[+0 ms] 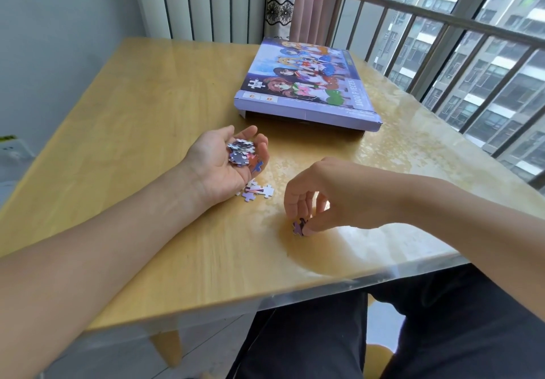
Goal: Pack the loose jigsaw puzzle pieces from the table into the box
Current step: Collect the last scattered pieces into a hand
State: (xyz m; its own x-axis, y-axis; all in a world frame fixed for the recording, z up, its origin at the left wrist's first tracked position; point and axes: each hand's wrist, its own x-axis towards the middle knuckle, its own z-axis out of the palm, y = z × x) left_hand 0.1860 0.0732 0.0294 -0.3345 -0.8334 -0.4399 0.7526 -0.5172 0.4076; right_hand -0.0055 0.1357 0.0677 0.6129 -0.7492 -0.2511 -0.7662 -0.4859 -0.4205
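Note:
My left hand (219, 160) lies palm up on the wooden table (141, 131), cupping a small heap of puzzle pieces (242, 153) in its relaxed fingers. Just below that hand, a few loose pieces (257, 191) lie on the table. My right hand (321, 199) hovers near the front of the table and pinches a single purple piece (299, 226) between thumb and fingertips at the table surface. The puzzle box (306, 84), purple with a cartoon picture on its lid, lies at the back right of the table, its near end slightly open.
The table's front edge (295, 293) runs just above my dark trousers. A window with a metal railing (442, 25) stands close on the right. A radiator (203, 1) and a curtain are behind the table. The wall is on the left.

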